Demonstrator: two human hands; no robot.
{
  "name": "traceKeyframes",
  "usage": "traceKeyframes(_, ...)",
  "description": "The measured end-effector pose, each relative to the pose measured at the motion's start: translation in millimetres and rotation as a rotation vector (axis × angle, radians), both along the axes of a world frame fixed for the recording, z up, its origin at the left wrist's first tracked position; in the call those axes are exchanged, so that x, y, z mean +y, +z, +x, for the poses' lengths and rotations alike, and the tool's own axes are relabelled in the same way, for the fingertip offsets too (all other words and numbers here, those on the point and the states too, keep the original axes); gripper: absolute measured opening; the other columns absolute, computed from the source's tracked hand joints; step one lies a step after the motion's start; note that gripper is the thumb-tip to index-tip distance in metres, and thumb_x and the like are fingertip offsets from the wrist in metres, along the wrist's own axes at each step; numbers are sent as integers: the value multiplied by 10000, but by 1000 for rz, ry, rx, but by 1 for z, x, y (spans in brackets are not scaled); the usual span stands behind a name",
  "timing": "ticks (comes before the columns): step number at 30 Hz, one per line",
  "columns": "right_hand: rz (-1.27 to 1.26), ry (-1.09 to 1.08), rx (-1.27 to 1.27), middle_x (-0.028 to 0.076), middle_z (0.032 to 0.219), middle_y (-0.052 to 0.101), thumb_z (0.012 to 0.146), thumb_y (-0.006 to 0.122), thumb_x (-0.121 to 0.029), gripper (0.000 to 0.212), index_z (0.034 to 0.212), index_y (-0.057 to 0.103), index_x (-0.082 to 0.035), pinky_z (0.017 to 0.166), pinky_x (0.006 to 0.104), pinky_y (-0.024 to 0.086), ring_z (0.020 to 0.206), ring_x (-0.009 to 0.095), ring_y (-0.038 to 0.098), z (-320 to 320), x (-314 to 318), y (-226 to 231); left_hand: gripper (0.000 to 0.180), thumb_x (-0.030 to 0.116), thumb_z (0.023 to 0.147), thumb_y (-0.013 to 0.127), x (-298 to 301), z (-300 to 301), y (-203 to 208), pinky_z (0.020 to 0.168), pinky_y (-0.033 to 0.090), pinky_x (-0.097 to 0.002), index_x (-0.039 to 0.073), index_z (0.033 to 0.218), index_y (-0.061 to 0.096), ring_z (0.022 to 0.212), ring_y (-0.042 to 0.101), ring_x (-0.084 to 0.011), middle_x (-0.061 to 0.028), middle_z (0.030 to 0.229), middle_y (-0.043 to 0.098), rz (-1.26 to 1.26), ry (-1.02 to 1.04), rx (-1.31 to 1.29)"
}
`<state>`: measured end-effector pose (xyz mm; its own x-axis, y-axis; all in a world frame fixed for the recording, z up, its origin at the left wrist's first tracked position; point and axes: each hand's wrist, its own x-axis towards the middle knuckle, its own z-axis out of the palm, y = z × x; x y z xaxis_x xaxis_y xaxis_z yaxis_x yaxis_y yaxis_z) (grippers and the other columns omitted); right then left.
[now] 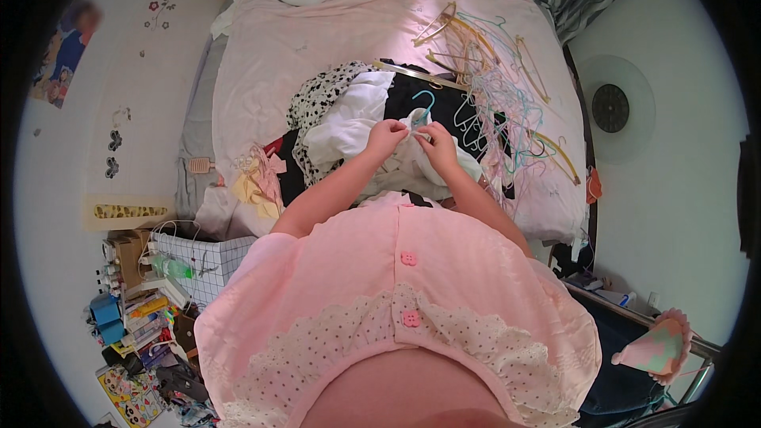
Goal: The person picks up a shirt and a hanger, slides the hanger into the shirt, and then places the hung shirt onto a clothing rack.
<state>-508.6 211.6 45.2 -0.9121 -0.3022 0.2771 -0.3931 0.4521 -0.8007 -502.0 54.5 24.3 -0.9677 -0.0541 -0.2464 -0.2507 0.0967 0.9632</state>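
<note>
A white garment (408,168) hangs from a blue plastic hanger (429,96), whose hook rises out of the neck opening. My left hand (387,136) pinches the left side of the collar with thumb and fingers together. On the other side of the neck, my right hand (437,147) is closed on the fabric as well, close to the hanger. The lower part of the garment lies partly hidden between my forearms. Just beyond my hands is a heap of clothes: a white piece (342,131), a black-and-white spotted piece (321,89) and a black piece (422,92).
Tangled hangers (495,87) cover the bed's right side. Pink and yellow clothing (260,178) lies left on the pink bedsheet (258,47). A grid-patterned bin (210,261) and cluttered small goods (151,325) stand lower left. A round fan (611,108) is at the right wall.
</note>
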Motion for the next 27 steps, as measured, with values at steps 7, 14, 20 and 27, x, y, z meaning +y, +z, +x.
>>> traceKeyframes(7,13,-4,8,60,717,512,671,655,-63,121,766,592,-22,534,263,395,607,181,502,1,0,4,127,84,736,613,-1,1,3,599,417,-209,-9,822,603,667,533,-91,-33,747,595,51,-50,-2)
traceKeyframes(14,58,48,-1,59,718,523,661,665,-66,131,758,590,-20,544,264,405,616,185,513,-2,2,4,116,90,735,609,0,4,3,528,384,-199,5,814,610,596,494,-70,-12,696,573,37,-43,-33)
traceKeyframes(20,82,83,-3,59,720,528,657,668,-66,134,754,590,-18,548,267,410,619,187,519,-2,2,4,117,109,743,608,0,5,7,468,345,-196,18,817,612,531,449,-57,6,637,542,41,-57,-75)
traceKeyframes(27,-16,41,-68,67,741,535,678,655,-83,139,771,582,-9,589,266,405,674,185,521,-2,4,-1,166,151,761,619,-8,2,8,503,354,-195,26,864,582,554,451,-59,6,683,547,352,-207,-102)
